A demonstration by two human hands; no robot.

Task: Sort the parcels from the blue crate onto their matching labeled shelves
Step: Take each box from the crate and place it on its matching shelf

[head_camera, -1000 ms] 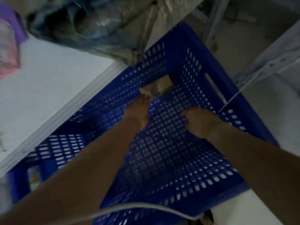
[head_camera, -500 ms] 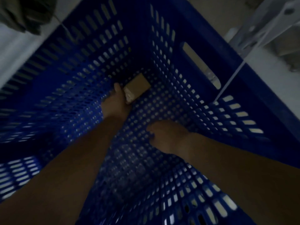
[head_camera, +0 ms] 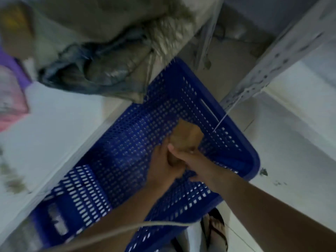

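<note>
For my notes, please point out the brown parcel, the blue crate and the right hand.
brown parcel (head_camera: pixel 188 134), head view, its cardboard face.
blue crate (head_camera: pixel 252 160), head view, its right rim corner.
right hand (head_camera: pixel 192 160), head view, back of hand.

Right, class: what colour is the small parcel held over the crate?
Tan brown; the small cardboard parcel shows best in the head view, against the blue plastic crate.

The parcel (head_camera: pixel 187 136) is sitting over the crate (head_camera: pixel 127 142), toward its 2 o'clock corner. Bags (head_camera: pixel 101 73) are lying at the crate's 11 o'clock, a shelf post (head_camera: pixel 263 70) standing at 2 o'clock.
</note>
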